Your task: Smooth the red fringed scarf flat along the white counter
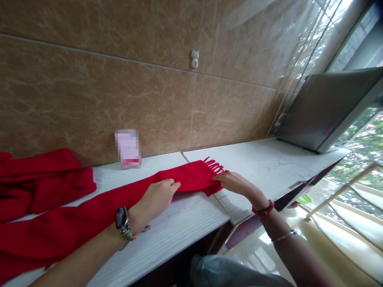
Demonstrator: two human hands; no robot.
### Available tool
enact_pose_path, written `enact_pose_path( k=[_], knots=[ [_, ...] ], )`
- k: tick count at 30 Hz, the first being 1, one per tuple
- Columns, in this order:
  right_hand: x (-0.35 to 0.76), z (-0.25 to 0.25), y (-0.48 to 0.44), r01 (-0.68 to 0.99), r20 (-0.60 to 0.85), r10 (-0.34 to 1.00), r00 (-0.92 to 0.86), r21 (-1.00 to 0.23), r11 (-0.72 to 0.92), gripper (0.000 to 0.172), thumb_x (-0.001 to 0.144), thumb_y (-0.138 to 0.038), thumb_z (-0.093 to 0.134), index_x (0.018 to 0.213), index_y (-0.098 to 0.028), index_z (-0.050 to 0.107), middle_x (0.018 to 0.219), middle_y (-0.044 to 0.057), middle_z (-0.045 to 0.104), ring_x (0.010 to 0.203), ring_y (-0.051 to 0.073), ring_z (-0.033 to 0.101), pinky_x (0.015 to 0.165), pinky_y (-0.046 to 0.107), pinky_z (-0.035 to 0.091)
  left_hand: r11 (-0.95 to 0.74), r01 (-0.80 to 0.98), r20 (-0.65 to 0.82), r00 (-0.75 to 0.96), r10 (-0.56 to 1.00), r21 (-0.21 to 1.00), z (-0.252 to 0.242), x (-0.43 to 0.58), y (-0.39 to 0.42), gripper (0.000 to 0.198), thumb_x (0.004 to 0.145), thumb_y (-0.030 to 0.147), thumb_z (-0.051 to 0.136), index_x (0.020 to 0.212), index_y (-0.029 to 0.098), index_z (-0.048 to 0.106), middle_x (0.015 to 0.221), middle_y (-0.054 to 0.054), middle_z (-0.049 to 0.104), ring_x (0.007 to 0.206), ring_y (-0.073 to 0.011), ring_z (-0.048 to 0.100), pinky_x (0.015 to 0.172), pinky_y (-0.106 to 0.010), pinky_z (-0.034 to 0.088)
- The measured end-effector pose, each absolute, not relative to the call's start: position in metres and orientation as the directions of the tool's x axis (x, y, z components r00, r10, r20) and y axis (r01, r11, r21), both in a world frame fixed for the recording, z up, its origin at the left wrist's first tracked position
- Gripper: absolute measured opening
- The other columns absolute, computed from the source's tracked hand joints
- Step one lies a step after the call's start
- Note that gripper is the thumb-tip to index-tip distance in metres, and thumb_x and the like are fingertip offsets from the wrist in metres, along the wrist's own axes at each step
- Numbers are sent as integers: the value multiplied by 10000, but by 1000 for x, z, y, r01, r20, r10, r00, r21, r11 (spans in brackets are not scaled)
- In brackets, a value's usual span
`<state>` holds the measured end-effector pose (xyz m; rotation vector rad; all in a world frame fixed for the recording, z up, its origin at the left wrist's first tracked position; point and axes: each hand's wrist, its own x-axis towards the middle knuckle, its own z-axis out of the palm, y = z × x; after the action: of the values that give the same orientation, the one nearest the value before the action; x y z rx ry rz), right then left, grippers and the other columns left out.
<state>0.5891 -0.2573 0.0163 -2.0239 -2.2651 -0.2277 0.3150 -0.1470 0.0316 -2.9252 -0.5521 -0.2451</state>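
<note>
A long red scarf (185, 177) lies lengthwise along the white counter, folded into a narrow strip, with its fringe at the right end. My left hand (158, 199), wearing a ring and a watch, is closed on the scarf's near edge around the middle of the strip; its fingertips are partly hidden. At the fringed end, my right hand (235, 183) pinches the near corner between thumb and fingers. A layer beneath sticks out slightly below that corner. Toward the left, the scarf spreads wider and runs out of view.
Bunched red cloth (60, 183) rests at the back left against the brown tiled wall (155, 99). A blurred pink packet (129, 149) leans on the wall. A large dark grey box-shaped object (326, 107) stands at the counter's (254, 159) right end, near the window.
</note>
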Motion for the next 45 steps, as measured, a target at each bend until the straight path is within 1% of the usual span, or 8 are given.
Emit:
enact_pose_path(
  k=[8, 13, 16, 21, 29, 33, 40, 45],
  knots=[
    [585, 8, -257, 979, 258, 946, -198, 101, 177, 356, 754, -49, 439, 1037, -178, 610, 1056, 69, 633, 937, 171, 582, 811, 266, 449, -913, 379, 102, 925, 367, -150, 32, 312, -153, 370, 789, -14, 382, 1071, 167, 538, 883, -64, 612, 767, -165, 595, 629, -242, 471],
    [582, -2, -249, 969, 292, 930, -222, 172, 177, 257, 766, -33, 420, 846, -152, 633, 847, 74, 631, 776, 166, 568, 720, 279, 439, -905, 351, 93, 936, 338, -239, 24, 317, -161, 441, 791, -25, 382, 1169, 173, 493, 1009, -94, 595, 887, -195, 570, 721, -296, 467],
    [584, -5, -249, 974, 327, 918, -227, 100, 205, 255, 791, -44, 397, 825, -150, 626, 800, 74, 626, 743, 155, 559, 700, 268, 435, -880, 374, 177, 926, 334, -292, 10, 339, -176, 455, 828, 11, 361, 1260, 142, 418, 1155, -148, 529, 1007, -248, 517, 780, -373, 449],
    [592, -5, -251, 984, 398, 906, -145, -36, 173, 278, 812, -59, 368, 873, -158, 621, 814, 75, 636, 748, 153, 568, 710, 271, 449, -908, 326, 284, 926, 250, -263, -1, 389, -191, 366, 877, 89, 364, 1239, 86, 415, 1092, -169, 539, 954, -239, 531, 708, -337, 452],
    [593, -5, -252, 986, 419, 896, -145, -10, 164, 265, 809, -62, 372, 868, -152, 615, 814, 75, 619, 767, 159, 549, 703, 267, 442, -867, 421, 354, 880, 318, -268, -6, 406, -185, 294, 899, 120, 343, 1180, 131, 427, 995, -143, 563, 860, -217, 579, 627, -297, 483],
    [594, -7, -251, 993, 442, 891, -106, -3, 120, 238, 802, -57, 382, 765, -146, 600, 756, 67, 591, 697, 149, 519, 649, 256, 428, -894, 366, 312, 908, 280, -261, -6, 407, -187, 244, 885, 97, 374, 1112, 88, 463, 903, -138, 592, 833, -219, 595, 630, -302, 502],
    [603, -6, -256, 982, 483, 869, -110, -83, 170, 243, 861, -144, 364, 820, -169, 602, 801, 71, 604, 739, 152, 533, 691, 278, 438, -934, 277, 178, 954, 240, -226, 18, 399, -189, 224, 851, 22, 395, 1051, 52, 490, 893, -150, 606, 830, -218, 612, 631, -299, 525],
    [603, 12, -268, 969, 371, 925, -88, -185, 166, 219, 800, -96, 404, 799, -182, 605, 828, 52, 613, 775, 152, 549, 719, 281, 439, -954, 237, 180, 962, 204, -185, 21, 396, -202, 250, 870, 76, 399, 1107, 96, 476, 975, -143, 595, 874, -217, 597, 632, -296, 519]
  ],
)
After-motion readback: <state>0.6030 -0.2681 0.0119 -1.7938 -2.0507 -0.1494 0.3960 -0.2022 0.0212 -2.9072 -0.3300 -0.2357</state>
